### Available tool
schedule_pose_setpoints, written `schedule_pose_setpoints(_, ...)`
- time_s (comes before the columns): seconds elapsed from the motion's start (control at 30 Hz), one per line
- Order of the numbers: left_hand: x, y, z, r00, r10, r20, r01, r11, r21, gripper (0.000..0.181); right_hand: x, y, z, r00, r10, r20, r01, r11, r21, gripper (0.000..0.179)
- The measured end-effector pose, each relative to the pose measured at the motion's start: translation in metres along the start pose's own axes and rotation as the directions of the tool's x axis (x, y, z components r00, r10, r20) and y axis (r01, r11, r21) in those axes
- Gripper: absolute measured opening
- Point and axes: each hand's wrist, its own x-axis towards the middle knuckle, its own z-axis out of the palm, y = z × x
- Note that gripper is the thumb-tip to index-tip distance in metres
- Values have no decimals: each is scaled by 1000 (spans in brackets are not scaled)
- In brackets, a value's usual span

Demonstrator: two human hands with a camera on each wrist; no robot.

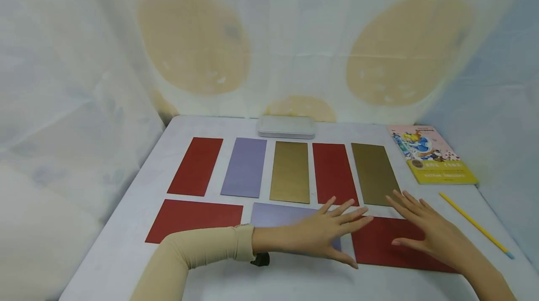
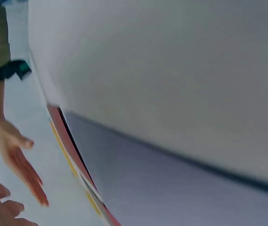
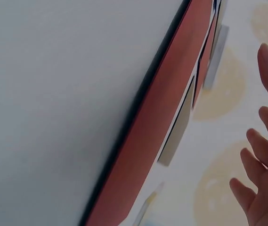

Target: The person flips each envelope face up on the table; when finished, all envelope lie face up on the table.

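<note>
My left hand (image 1: 324, 230) hovers with spread fingers over the right part of a lavender rectangular card (image 1: 275, 214) in the front row, hiding much of it. Above the right-hand red card (image 1: 375, 245) of that row is my right hand (image 1: 435, 233), its fingers apart and thumb pointing left. Neither hand holds anything. From the right wrist camera, the right hand's fingers (image 3: 254, 162) show raised above the cards. The left wrist view has both hands in the air at its left edge. Another red card (image 1: 202, 216) lies at the front left, partly behind the left sleeve.
Behind is a row of upright-laid cards: red (image 1: 197, 165), lavender (image 1: 244, 167), gold (image 1: 290, 172), red (image 1: 335, 172), darker gold (image 1: 375, 172). A pale flat case (image 1: 286, 127) sits at the back. A picture book (image 1: 431, 156) and a yellow pencil (image 1: 476, 223) lie right.
</note>
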Motion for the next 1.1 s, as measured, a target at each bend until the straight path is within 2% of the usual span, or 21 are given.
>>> schedule_pose_setpoints(0.07, 8, 9, -1, 999, 24, 31, -22, 997, -73, 107, -10, 4, -2, 999, 37, 12, -37, 999, 18, 100)
schedule_pose_setpoints(0.17, 20, 21, -3, 997, 46, 67, -36, 989, -143, 104, -25, 9, -5, 990, 132, 59, -133, 991, 28, 99)
schedule_pose_setpoints(0.33, 42, 33, 1, 992, 2, 123, 23, 980, -199, 100, -48, 18, -9, 956, 252, 149, -260, 965, 38, 102)
schedule_pose_setpoints(0.4, 51, 35, 3, 988, -28, 149, 57, 979, -196, 98, -54, 22, -10, 938, 286, 198, -299, 953, 39, 102)
schedule_pose_setpoints(0.5, 61, 38, 6, 979, -74, 191, 105, 982, -158, 98, -61, 29, -11, 921, 310, 236, -325, 945, 29, 98)
schedule_pose_setpoints(0.63, 68, 41, 10, 956, -147, 253, 162, 986, -40, 101, -71, 38, -8, 900, 328, 289, -348, 937, 21, 94)
schedule_pose_setpoints(0.73, 72, 42, 15, 938, -188, 292, 190, 982, 23, 103, -76, 43, -5, 846, 372, 382, -407, 913, 13, 96)
schedule_pose_setpoints(0.87, 77, 43, 23, 913, -220, 344, 214, 975, 55, 103, -79, 44, 0, 751, 426, 505, -500, 866, 14, 97)
schedule_pose_setpoints(0.93, 79, 44, 26, 905, -226, 360, 214, 974, 75, 101, -80, 45, 2, 717, 438, 542, -527, 850, 9, 98)
schedule_pose_setpoints(1.0, 79, 43, 28, 908, -223, 354, 206, 975, 84, 96, -81, 45, 4, 689, 449, 569, -545, 838, -1, 98)
schedule_pose_setpoints(1.1, 78, 42, 30, 929, -203, 310, 175, 978, 115, 85, -83, 46, 7, 678, 462, 572, -547, 836, -27, 99)
